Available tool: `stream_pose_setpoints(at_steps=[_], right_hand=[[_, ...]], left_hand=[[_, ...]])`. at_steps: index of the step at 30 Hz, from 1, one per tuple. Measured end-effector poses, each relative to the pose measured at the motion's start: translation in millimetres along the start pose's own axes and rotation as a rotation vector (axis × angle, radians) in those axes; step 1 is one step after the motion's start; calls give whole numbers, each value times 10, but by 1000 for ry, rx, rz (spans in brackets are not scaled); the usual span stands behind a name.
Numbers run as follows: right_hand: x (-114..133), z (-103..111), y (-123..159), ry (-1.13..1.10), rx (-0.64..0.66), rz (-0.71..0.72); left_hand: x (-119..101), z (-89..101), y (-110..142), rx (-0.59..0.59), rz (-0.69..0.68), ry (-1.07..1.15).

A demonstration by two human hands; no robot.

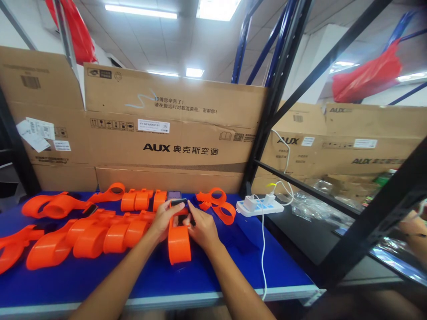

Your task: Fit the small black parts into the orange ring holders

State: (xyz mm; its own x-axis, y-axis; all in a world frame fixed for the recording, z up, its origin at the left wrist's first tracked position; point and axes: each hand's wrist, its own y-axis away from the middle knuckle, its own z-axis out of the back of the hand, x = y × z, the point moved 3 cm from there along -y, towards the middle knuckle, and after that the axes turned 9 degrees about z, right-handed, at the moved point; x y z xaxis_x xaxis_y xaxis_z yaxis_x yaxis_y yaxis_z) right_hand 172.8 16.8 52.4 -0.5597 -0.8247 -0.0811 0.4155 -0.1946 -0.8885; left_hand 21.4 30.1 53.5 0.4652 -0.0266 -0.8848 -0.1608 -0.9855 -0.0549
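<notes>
Both hands meet around an orange plastic piece with a wide ring point(180, 244), held above the front of the blue table. My left hand point(164, 218) is closed on its upper left side, thumb lying along a dark strap or strip point(178, 202) at the top. On the other side, my right hand point(203, 226) pinches near a black part at the piece's upper right; its fingertips are partly hidden. Left of my hands, several similar orange ring pieces point(88, 240) lie in a row. A pair of orange rings point(218, 204) sits just beyond my right hand.
A white power strip point(260, 205) with plugs lies at the table's right, its white cable point(263, 253) hanging over the front edge. Cardboard panels point(180, 120) stand behind the blue table point(200, 284). A black rack post point(267, 115) rises at right, where another person's arm point(415, 229) shows.
</notes>
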Motion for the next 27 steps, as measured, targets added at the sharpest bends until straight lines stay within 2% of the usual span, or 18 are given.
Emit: stream_pose_setpoints(at_steps=[5, 11, 18, 27], right_hand=[[-59, 97, -39, -109, 14, -90], [-111, 116, -30, -173, -43, -198], [-85, 34, -11, -229, -33, -204], [-71, 45, -33, -219, -14, -180]], left_hand=[[-1, 21, -37, 5, -11, -31], [-37, 10, -27, 27, -83, -179], [-68, 12, -10, 30, -125, -228], [-57, 28, -35, 35, -112, -210]])
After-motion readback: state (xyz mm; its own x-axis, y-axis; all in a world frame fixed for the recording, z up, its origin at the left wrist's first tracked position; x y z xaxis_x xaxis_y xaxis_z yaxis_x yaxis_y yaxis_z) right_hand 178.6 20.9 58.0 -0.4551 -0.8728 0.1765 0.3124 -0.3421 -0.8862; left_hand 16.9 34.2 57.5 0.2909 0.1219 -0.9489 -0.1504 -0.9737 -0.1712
